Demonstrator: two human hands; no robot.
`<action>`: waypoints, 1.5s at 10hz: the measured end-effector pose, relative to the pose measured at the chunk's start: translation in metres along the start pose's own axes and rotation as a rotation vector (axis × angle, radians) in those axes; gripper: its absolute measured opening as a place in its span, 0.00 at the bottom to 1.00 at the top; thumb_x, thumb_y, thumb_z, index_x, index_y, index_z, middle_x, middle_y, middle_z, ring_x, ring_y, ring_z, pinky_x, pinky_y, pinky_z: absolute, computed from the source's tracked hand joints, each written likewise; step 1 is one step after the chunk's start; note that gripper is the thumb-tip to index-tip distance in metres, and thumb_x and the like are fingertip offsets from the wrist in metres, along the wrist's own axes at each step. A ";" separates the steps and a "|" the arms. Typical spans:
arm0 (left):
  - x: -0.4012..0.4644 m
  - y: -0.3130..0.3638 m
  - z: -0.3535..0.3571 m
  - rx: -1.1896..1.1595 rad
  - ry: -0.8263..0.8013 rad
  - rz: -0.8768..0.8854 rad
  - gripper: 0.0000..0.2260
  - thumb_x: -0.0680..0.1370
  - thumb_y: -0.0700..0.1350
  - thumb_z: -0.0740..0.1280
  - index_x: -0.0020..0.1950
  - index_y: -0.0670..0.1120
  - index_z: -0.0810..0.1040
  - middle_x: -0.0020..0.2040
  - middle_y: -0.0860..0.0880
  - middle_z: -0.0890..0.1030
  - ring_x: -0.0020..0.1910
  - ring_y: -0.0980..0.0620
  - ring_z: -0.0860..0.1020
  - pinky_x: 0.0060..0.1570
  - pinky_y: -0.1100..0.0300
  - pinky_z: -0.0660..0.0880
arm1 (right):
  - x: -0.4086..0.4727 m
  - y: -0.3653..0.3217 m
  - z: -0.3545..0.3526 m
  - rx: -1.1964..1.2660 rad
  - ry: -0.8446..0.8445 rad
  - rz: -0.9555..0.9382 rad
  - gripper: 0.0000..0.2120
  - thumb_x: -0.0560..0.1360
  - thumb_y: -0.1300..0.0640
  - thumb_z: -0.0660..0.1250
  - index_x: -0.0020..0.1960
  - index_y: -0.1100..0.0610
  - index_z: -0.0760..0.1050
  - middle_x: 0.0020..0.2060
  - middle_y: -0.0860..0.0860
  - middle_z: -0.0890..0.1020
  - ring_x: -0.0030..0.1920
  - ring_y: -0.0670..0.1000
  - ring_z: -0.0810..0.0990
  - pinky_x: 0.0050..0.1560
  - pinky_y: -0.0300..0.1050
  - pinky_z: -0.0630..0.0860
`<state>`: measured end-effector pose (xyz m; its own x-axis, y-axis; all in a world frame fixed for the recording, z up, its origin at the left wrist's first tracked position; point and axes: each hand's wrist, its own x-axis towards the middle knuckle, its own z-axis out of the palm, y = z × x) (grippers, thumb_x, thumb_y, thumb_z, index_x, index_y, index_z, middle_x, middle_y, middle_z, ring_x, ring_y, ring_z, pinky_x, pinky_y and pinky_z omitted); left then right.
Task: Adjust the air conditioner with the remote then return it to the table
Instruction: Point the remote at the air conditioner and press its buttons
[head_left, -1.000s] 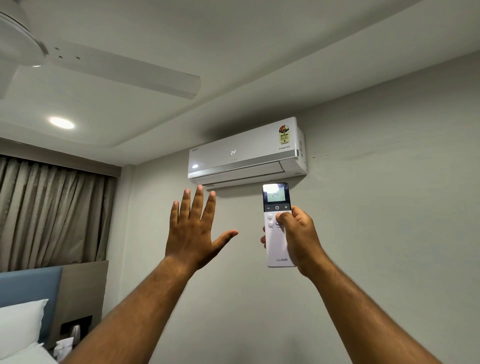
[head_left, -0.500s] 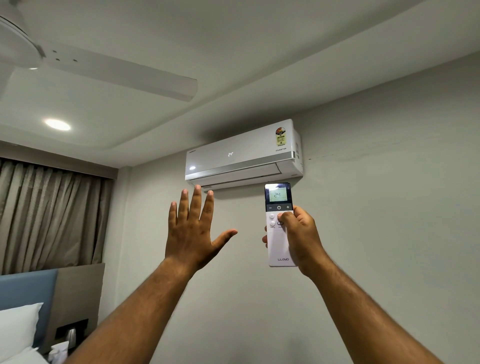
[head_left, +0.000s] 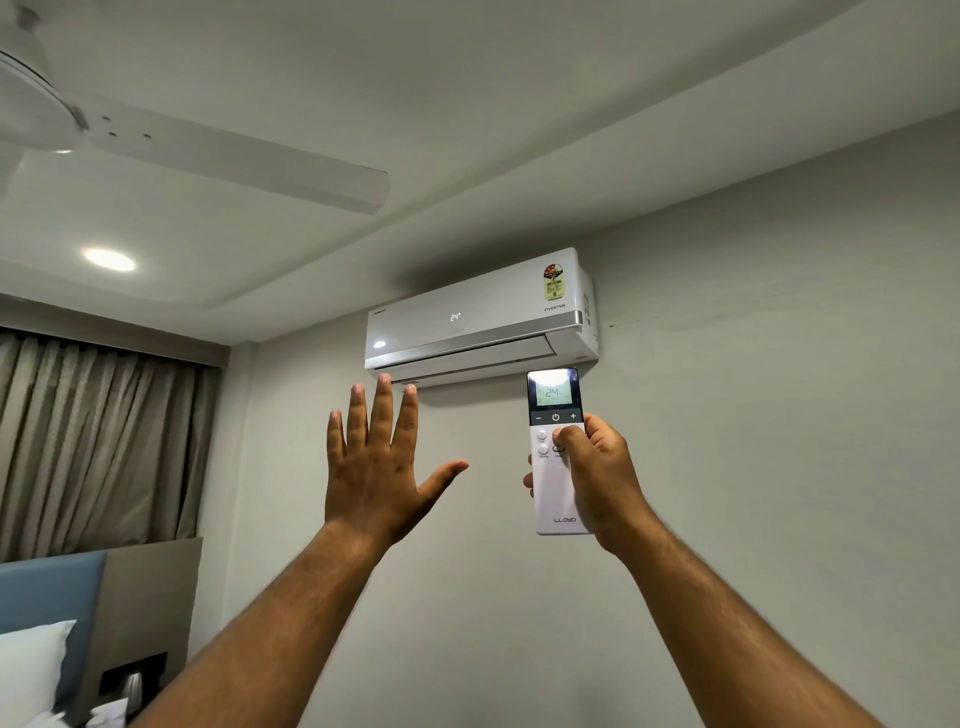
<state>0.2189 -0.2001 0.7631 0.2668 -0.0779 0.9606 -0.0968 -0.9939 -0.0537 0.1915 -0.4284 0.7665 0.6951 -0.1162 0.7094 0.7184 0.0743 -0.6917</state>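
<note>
A white air conditioner (head_left: 480, 319) hangs high on the wall and its front panel shows 24. Just below its right end I hold a white remote (head_left: 555, 488) upright in my right hand (head_left: 602, 480). The thumb rests on the buttons under the remote's lit screen, which reads 24. My left hand (head_left: 376, 465) is raised beneath the unit's left half, palm towards the wall, fingers spread and holding nothing. No table is in view.
A white ceiling fan (head_left: 156, 150) reaches in from the upper left, near a round ceiling light (head_left: 109, 260). Beige curtains (head_left: 98, 447) cover the left wall. A blue headboard (head_left: 49, 592) and a white pillow (head_left: 28, 670) sit at the bottom left.
Both hands stay almost where they were. The view has shifted slightly, so the air conditioner sits a little further left and lower in frame.
</note>
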 end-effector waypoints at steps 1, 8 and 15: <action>0.000 0.001 -0.002 -0.004 0.000 0.000 0.44 0.69 0.76 0.42 0.77 0.49 0.42 0.78 0.44 0.44 0.77 0.40 0.41 0.73 0.40 0.44 | -0.001 0.000 -0.001 -0.008 0.000 -0.003 0.07 0.79 0.58 0.59 0.55 0.56 0.73 0.44 0.60 0.82 0.32 0.56 0.84 0.30 0.46 0.79; -0.001 0.002 0.001 -0.015 -0.018 -0.006 0.44 0.68 0.76 0.40 0.76 0.50 0.40 0.78 0.44 0.42 0.77 0.41 0.41 0.73 0.40 0.43 | 0.002 0.009 0.004 -0.024 0.001 0.003 0.08 0.79 0.57 0.59 0.56 0.55 0.72 0.47 0.61 0.82 0.35 0.59 0.84 0.33 0.49 0.81; -0.003 -0.005 0.010 -0.009 -0.028 -0.031 0.44 0.68 0.76 0.39 0.75 0.51 0.37 0.77 0.45 0.39 0.76 0.41 0.39 0.73 0.40 0.41 | 0.007 0.018 0.012 -0.038 -0.019 0.015 0.10 0.79 0.57 0.59 0.60 0.56 0.71 0.49 0.61 0.81 0.36 0.60 0.83 0.34 0.49 0.81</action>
<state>0.2282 -0.1959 0.7582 0.2966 -0.0493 0.9537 -0.0962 -0.9951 -0.0216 0.2099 -0.4158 0.7602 0.7063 -0.0965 0.7013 0.7067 0.0386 -0.7065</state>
